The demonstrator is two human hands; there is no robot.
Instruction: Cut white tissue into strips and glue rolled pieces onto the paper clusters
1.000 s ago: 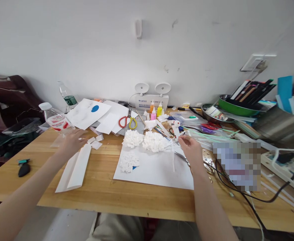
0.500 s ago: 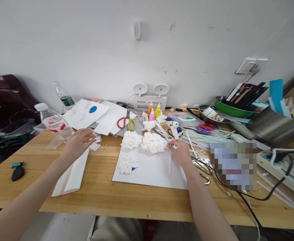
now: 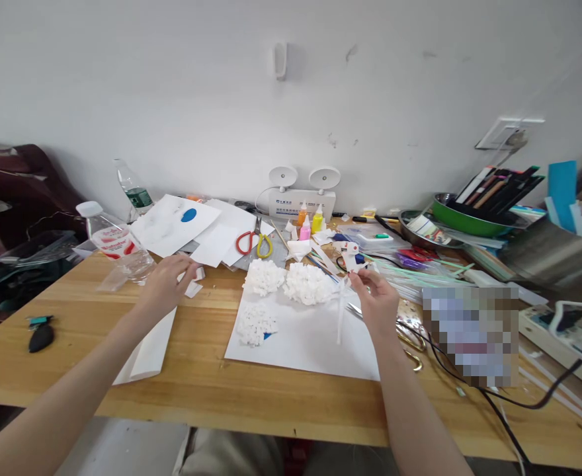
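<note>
My left hand [image 3: 168, 284] is over the table's left half with its fingers bent together. Small white paper pieces [image 3: 194, 289] lie at its fingertips; whether it grips one is hidden. My right hand [image 3: 377, 299] is closed in a pinch beside the right-hand cluster of crumpled white paper bits [image 3: 309, 284]. What sits between its fingertips is too small to make out. A thin white strip [image 3: 340, 320] runs down just left of it. A second white cluster [image 3: 264, 276] and a flatter patch of bits [image 3: 255, 324] with some blue showing are on the white sheet [image 3: 301, 350].
Scissors with red and yellow handles [image 3: 254, 243] lie behind the clusters, near small paint bottles [image 3: 305, 228] and a white glue gun [image 3: 349, 254]. A water bottle [image 3: 117, 243] stands left. Gold-handled scissors [image 3: 413, 340] and black cables [image 3: 450, 370] are right.
My right hand has drawn slightly right, off the cluster's edge, uncovering scissor blades. The fingers of my left hand have curled in over the paper pieces. The view has shifted a little.
</note>
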